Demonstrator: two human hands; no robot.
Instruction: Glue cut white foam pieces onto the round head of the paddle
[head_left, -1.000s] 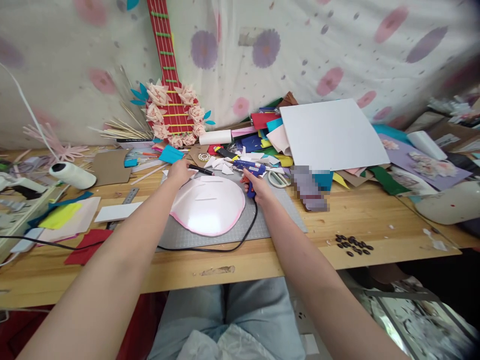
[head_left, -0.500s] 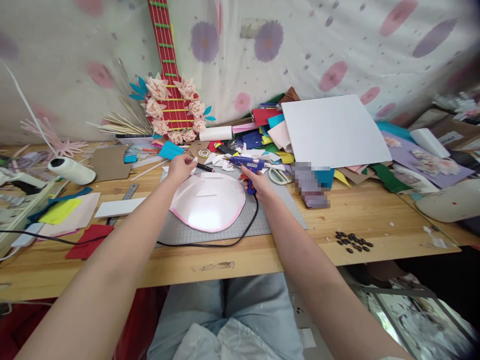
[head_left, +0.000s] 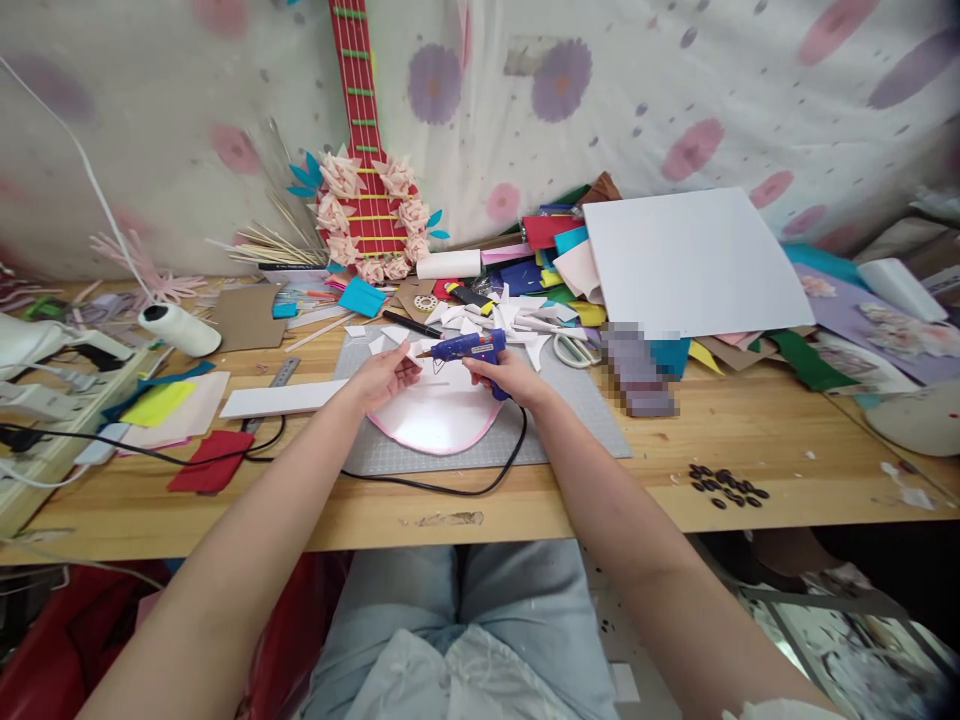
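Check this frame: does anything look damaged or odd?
A rough, worn patch near the table's front edge stands out against smoother wood. Right of the mat, a pixelated block hides whatever lies there.

We see a wooden worktop, smooth with a faint sheen but rough at a chipped patch by its front edge, bearing a matt grey mat and a glossy white disc. The glue gun looks like smooth blue plastic. Toward the back edge we find crinkled, papery roses and a smooth matt white board; near the front right corner, shiny dark beads.
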